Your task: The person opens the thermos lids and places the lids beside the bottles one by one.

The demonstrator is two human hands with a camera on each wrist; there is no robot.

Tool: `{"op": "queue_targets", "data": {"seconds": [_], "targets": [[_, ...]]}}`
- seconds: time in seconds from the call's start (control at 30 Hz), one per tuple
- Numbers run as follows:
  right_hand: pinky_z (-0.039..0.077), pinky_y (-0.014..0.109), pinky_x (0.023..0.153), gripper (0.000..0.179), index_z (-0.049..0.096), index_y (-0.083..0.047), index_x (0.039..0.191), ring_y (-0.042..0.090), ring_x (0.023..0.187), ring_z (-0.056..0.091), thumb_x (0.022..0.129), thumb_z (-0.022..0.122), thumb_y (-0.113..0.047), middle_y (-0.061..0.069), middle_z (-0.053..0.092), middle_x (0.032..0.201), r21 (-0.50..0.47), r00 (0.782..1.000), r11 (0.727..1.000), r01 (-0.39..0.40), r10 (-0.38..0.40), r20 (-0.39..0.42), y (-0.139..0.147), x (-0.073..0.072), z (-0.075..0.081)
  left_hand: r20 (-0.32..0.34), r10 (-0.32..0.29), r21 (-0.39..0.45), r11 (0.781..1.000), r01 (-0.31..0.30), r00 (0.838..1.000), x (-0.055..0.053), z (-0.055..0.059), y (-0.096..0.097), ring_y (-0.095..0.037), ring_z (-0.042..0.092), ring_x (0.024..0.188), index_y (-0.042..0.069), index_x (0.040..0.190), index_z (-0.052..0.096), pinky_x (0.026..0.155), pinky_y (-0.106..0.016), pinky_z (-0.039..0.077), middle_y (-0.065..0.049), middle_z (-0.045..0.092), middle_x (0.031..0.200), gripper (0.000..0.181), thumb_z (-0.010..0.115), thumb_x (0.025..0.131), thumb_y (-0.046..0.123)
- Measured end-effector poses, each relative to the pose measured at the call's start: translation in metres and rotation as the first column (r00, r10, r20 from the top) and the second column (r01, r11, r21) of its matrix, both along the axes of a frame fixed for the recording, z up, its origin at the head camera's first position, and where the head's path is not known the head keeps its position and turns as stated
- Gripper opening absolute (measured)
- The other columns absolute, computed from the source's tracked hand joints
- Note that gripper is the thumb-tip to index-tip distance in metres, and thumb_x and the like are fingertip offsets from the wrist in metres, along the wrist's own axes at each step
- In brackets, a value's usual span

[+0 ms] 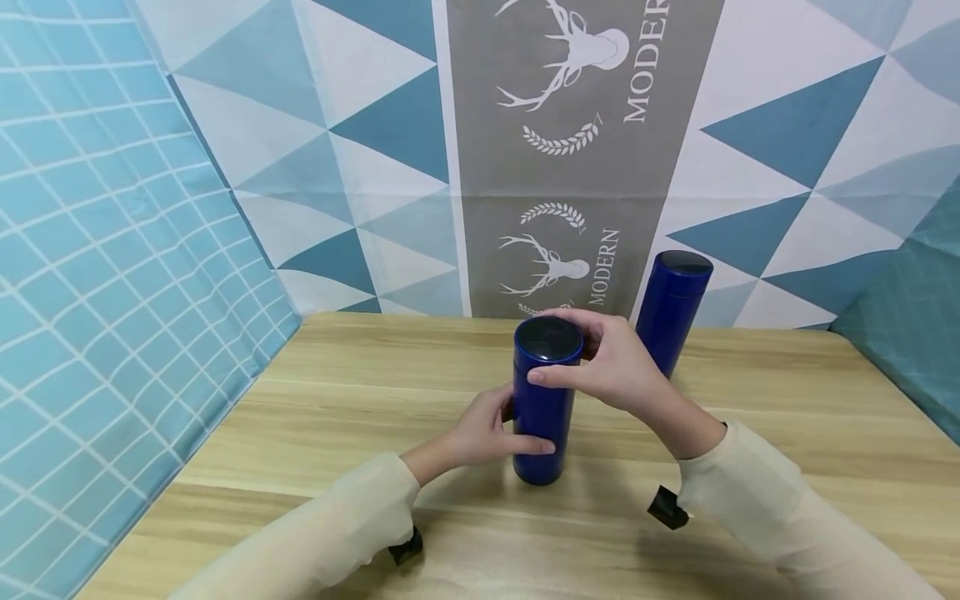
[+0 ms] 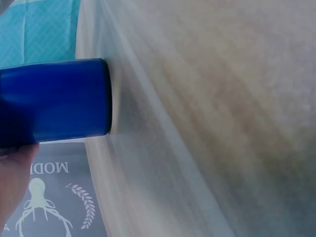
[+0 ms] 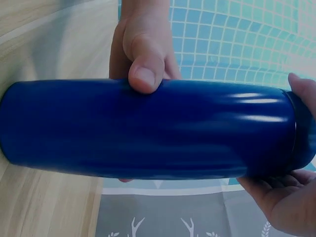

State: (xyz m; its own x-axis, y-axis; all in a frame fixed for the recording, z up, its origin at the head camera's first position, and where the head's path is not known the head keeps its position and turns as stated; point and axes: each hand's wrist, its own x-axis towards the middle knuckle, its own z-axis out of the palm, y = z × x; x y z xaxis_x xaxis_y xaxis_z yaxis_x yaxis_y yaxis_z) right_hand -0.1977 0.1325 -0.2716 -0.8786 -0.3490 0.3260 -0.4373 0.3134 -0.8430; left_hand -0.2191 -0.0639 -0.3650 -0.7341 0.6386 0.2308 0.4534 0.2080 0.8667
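A dark blue thermos flask with a glossy black lid top is upright over the wooden table, between both hands. Low on its body, my left hand grips it, thumb across the near side. My right hand holds the lid end, thumb in front and fingers curled behind. Seen from the right wrist, the flask body spans the view, and a thin seam shows below the lid. The left wrist view has its base right at the tabletop.
A second blue thermos flask stands behind my right hand, near the table's back edge. Patterned cloth hangs behind the wooden table, and light blue checked cloth along its left side. Black wrist pieces hang below the sleeves.
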Motion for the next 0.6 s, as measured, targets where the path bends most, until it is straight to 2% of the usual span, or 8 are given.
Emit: {"op": "queue_targets", "data": {"seconds": [0.1,0.6], "targets": [[0.056,0.025,0.081,0.058,0.059,-0.008,0.127,0.024,0.094,0.068,0.074,0.083,-0.016,0.018,0.069,0.113,-0.003,1.000,1.000,-0.018,0.018,-0.002,0.0021,-0.0020,0.0001,-0.003,-0.023,-0.008,1.000,0.023,1.000,-0.0032,0.0008,0.0007,-0.023,0.065,0.111,0.007,0.130,0.053,0.095,-0.023,0.052,-0.013,0.066,0.125,0.059,0.079,0.077,0.011],[0.056,0.029,0.086,0.062,0.056,-0.008,0.131,0.028,0.103,0.066,0.074,0.082,-0.013,0.019,0.066,0.121,0.007,0.996,0.996,-0.084,0.084,0.030,0.0079,-0.0108,-0.0013,0.019,-0.034,-0.047,0.998,0.035,0.999,-0.0092,0.0041,0.0026,-0.020,0.067,0.108,0.004,0.126,0.056,0.093,-0.021,0.053,-0.013,0.067,0.121,0.059,0.082,0.073,0.008]]}}
